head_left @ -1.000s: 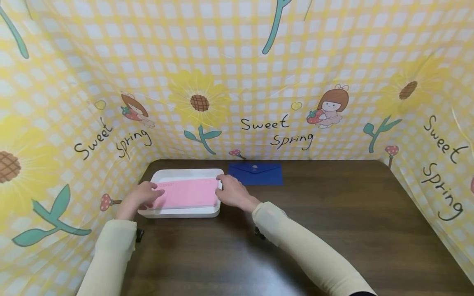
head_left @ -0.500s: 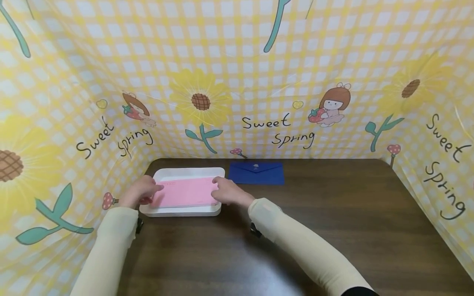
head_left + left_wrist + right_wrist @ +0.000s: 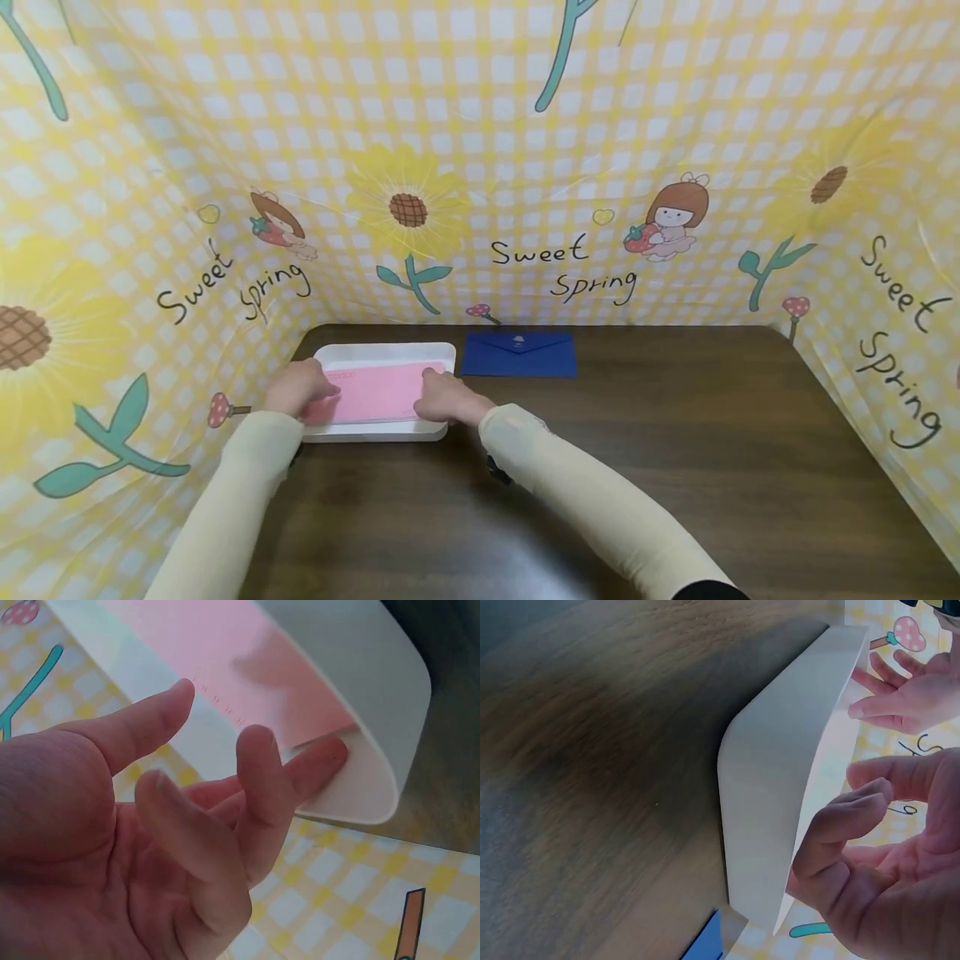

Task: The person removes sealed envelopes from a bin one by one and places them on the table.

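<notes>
A pink envelope (image 3: 378, 393) with a row of small printed boxes lies in a shallow white tray (image 3: 375, 432) at the back left of the table. At its left end is my left hand (image 3: 300, 388); in the left wrist view the fingers are loosely bent, and one fingertip (image 3: 330, 757) reaches down at the envelope's end beside the tray wall. The thumb stays apart from it. My right hand (image 3: 448, 395) is over the tray's right end with bent fingers (image 3: 847, 821) inside the rim. Nothing shows between its thumb and index finger.
A blue envelope (image 3: 519, 357) lies flat just right of the tray, near the back edge. The dark wooden table (image 3: 637, 417) is enclosed by a yellow checked cloth (image 3: 525, 192) at the back and both sides.
My left hand has shifted right, further over the envelope's left end. My right hand has moved left from the tray's rim to over the envelope. Tray and envelope look unmoved.
</notes>
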{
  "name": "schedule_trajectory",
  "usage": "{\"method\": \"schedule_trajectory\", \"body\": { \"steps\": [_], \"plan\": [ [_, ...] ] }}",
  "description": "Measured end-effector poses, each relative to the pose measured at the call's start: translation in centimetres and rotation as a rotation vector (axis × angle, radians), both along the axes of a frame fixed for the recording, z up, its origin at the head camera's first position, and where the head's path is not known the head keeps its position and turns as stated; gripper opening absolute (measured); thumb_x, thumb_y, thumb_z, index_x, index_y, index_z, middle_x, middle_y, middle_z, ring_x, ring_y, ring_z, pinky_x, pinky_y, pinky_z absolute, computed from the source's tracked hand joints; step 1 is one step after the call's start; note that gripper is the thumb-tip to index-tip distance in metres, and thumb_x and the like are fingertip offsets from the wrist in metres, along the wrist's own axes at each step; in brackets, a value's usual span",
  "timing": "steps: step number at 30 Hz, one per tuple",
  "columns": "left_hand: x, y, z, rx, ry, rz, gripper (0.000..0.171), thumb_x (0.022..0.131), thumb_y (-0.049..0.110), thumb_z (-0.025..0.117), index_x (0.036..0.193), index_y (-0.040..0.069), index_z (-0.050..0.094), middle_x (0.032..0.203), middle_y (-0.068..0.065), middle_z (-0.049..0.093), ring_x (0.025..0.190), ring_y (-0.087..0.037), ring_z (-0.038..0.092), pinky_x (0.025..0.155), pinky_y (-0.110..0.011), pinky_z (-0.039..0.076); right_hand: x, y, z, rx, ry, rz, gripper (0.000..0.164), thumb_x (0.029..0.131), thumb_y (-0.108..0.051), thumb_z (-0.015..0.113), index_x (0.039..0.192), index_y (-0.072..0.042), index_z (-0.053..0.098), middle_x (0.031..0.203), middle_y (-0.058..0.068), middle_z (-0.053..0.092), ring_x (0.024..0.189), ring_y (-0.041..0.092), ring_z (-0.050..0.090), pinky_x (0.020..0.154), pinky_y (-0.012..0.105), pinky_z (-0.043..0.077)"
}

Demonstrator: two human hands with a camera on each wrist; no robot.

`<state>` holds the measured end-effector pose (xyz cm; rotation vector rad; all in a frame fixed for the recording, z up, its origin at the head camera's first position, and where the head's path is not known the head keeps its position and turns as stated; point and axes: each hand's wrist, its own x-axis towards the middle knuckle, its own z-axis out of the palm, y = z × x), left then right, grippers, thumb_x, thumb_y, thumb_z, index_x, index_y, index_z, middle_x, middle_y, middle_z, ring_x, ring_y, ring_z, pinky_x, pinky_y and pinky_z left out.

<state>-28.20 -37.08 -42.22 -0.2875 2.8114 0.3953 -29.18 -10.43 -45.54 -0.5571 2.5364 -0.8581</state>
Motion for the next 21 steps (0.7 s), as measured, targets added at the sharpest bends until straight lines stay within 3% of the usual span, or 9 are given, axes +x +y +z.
{"method": "schedule_trajectory", "body": {
  "steps": [5, 8, 15, 16, 21],
  "plan": [
    [-0.7, 0.9, -0.6, -0.089, 0.016, -0.003, 0.039, 0.089, 0.028, 0.075, 0.1, -0.007, 0.065, 0.098, -0.03, 0.064, 0.087, -0.041, 0.061, 0.084, -0.058, 0.05, -0.3, -0.2, -0.2, 0.023, -0.015, 0.012, 0.032, 0.099, -0.016, 0.063, 0.126, -0.001, 0.054, 0.081, 0.009, 0.06, 0.055, 0.022, 0.058, 0.048, 0.035, 0.053],
    [-1.2, 1.1, -0.9, -0.106, 0.011, 0.014, 0.045, 0.09, 0.028, 0.074, 0.109, -0.012, 0.063, 0.108, -0.036, 0.062, 0.095, -0.046, 0.061, 0.089, -0.063, 0.049, -0.5, -0.2, 0.0, -0.007, -0.051, -0.008, 0.03, 0.1, -0.015, 0.063, 0.124, -0.001, 0.052, 0.074, 0.01, 0.059, 0.05, 0.019, 0.054, 0.05, 0.037, 0.054],
    [-1.9, 1.2, -1.6, -0.147, 0.023, 0.042, 0.052, 0.091, 0.03, 0.075, 0.116, -0.015, 0.063, 0.117, -0.041, 0.061, 0.108, -0.053, 0.063, 0.088, -0.064, 0.052, -0.7, -0.4, 0.1, -0.075, -0.161, -0.054, 0.043, 0.101, -0.016, 0.063, 0.136, 0.003, 0.047, 0.083, 0.015, 0.064, 0.048, 0.018, 0.057, 0.05, 0.034, 0.056],
    [-2.0, 1.2, -1.8, -0.152, 0.023, 0.049, 0.053, 0.09, 0.029, 0.075, 0.117, -0.015, 0.063, 0.117, -0.041, 0.061, 0.108, -0.052, 0.063, 0.088, -0.064, 0.053, -1.4, -0.7, -1.4, -0.082, -0.149, -0.053, 0.047, 0.101, -0.019, 0.063, 0.139, 0.003, 0.047, 0.084, 0.015, 0.065, 0.048, 0.017, 0.057, 0.049, 0.033, 0.055],
    [-2.1, 1.1, -2.4, -0.159, 0.03, 0.077, 0.056, 0.089, 0.028, 0.078, 0.119, -0.016, 0.062, 0.117, -0.039, 0.061, 0.107, -0.05, 0.063, 0.084, -0.06, 0.055, -1.0, -0.9, -1.7, -0.134, -0.153, -0.059, 0.06, 0.102, -0.022, 0.065, 0.151, 0.003, 0.043, 0.09, 0.013, 0.064, 0.051, 0.018, 0.064, 0.053, 0.036, 0.059]
  ]
}}
